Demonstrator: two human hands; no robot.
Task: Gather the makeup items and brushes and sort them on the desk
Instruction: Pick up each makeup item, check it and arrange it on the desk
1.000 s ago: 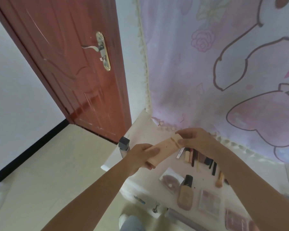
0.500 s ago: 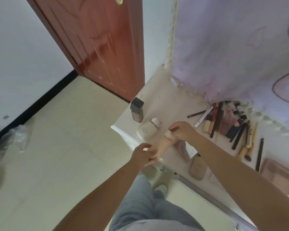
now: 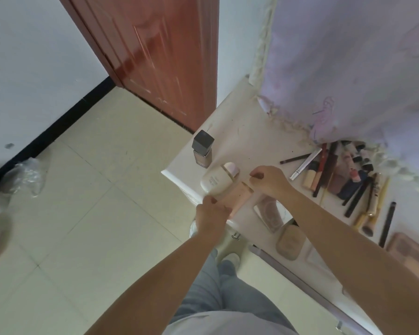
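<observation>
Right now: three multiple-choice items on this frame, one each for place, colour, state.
1. Where does the white bottle lie?
A. beside the peach tube
B. on the floor
C. among the brushes

2. What colour is the cap of the upright foundation bottle?
A. gold
B. red
C. dark grey

3. The peach tube is:
A. lying untouched
B. held at both ends
C. standing upright

Answers:
1 A, it lies alongside the tube at the desk corner.
2 C, square dark cap.
3 B, left hand and right hand each grip an end.
</observation>
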